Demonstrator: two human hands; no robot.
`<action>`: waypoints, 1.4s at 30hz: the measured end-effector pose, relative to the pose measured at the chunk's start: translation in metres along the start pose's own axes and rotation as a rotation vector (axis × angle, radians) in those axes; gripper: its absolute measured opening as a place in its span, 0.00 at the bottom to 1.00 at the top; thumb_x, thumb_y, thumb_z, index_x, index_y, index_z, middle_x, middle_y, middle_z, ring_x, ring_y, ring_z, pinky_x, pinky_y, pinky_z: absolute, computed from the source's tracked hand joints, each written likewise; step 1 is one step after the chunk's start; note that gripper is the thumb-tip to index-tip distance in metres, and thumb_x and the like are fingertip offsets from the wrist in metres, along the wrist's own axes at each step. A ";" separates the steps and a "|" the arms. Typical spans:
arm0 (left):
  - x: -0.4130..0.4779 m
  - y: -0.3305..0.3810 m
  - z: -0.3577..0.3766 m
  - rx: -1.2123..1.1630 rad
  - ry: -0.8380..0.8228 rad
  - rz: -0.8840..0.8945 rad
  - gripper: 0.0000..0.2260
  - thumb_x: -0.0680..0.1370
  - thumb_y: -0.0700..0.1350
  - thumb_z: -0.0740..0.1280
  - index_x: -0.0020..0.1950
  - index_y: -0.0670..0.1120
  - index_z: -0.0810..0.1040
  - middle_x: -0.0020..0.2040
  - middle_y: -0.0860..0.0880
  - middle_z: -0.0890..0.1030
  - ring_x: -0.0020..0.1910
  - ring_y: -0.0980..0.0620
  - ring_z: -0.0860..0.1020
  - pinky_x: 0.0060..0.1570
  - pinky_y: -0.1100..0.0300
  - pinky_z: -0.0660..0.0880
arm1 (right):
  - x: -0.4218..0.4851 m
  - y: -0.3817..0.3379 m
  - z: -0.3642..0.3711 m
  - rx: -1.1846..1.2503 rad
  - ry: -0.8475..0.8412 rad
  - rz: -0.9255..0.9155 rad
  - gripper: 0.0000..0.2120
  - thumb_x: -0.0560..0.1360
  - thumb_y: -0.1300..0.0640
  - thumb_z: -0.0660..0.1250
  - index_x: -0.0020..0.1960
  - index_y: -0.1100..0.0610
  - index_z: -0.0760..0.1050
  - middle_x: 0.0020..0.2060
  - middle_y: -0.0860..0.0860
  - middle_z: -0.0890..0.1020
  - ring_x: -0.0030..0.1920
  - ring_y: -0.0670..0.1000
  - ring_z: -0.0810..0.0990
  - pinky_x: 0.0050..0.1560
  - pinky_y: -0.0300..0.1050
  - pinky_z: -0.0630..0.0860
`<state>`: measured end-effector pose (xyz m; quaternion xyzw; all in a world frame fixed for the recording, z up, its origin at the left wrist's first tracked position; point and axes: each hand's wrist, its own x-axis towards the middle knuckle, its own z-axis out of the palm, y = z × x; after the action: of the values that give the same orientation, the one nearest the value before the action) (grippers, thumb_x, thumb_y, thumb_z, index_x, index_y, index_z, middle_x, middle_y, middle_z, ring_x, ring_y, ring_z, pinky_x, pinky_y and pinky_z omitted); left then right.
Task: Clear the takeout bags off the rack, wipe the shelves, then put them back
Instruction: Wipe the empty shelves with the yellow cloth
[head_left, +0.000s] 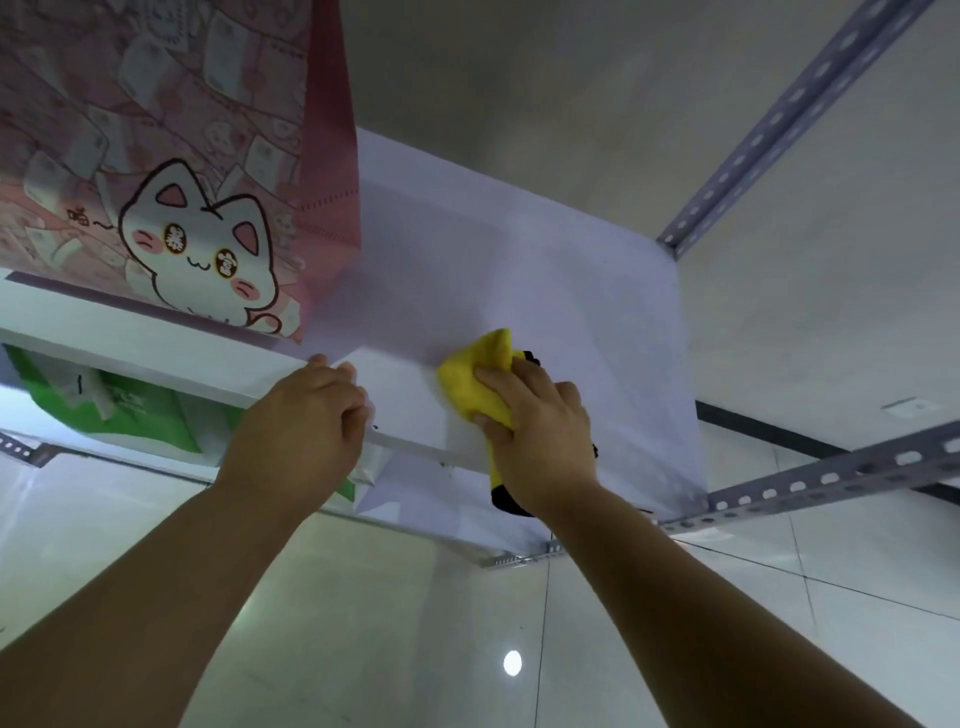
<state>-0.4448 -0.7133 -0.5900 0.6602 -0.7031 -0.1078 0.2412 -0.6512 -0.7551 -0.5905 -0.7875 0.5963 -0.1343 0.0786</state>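
Note:
A white shelf (519, 260) of the metal rack fills the middle of the head view. My right hand (540, 431) holds a yellow cloth (475, 374) pressed against the shelf's front part, with a dark corner of the cloth hanging below my wrist. My left hand (306, 421) grips the shelf's front edge with curled fingers, just left of the cloth. A pink takeout bag with a white cartoon cat (171, 171) stands on the left part of the same shelf. A green bag (130, 410) shows on the shelf below, mostly hidden.
Grey perforated rack posts (789, 124) rise at the right, and a perforated rail (831, 483) runs along the shelf's right side. A grey wall is behind. Pale floor tiles (415, 649) lie below, with a light spot reflected on them.

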 end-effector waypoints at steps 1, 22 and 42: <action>0.001 0.000 -0.002 0.016 -0.035 0.006 0.03 0.71 0.32 0.70 0.38 0.38 0.82 0.42 0.38 0.82 0.52 0.37 0.80 0.46 0.49 0.77 | -0.005 0.004 -0.003 0.020 -0.006 0.000 0.21 0.72 0.55 0.67 0.64 0.48 0.73 0.65 0.50 0.73 0.50 0.61 0.72 0.52 0.52 0.69; -0.113 0.025 -0.006 -0.076 -0.412 -0.144 0.12 0.77 0.52 0.64 0.57 0.51 0.79 0.57 0.51 0.77 0.54 0.48 0.75 0.48 0.55 0.73 | -0.147 -0.028 -0.019 0.311 -0.246 0.200 0.18 0.72 0.58 0.69 0.61 0.48 0.76 0.60 0.46 0.76 0.56 0.52 0.75 0.53 0.44 0.71; -0.153 -0.019 0.192 -0.071 -0.473 -0.253 0.11 0.77 0.55 0.62 0.55 0.53 0.78 0.54 0.54 0.78 0.52 0.52 0.76 0.47 0.58 0.73 | -0.169 0.093 0.161 0.265 -0.258 0.414 0.20 0.75 0.58 0.64 0.66 0.50 0.72 0.64 0.51 0.72 0.60 0.58 0.73 0.60 0.49 0.69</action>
<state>-0.5184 -0.5972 -0.7944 0.6903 -0.6477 -0.3130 0.0778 -0.7296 -0.6248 -0.7904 -0.6424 0.7067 -0.0909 0.2820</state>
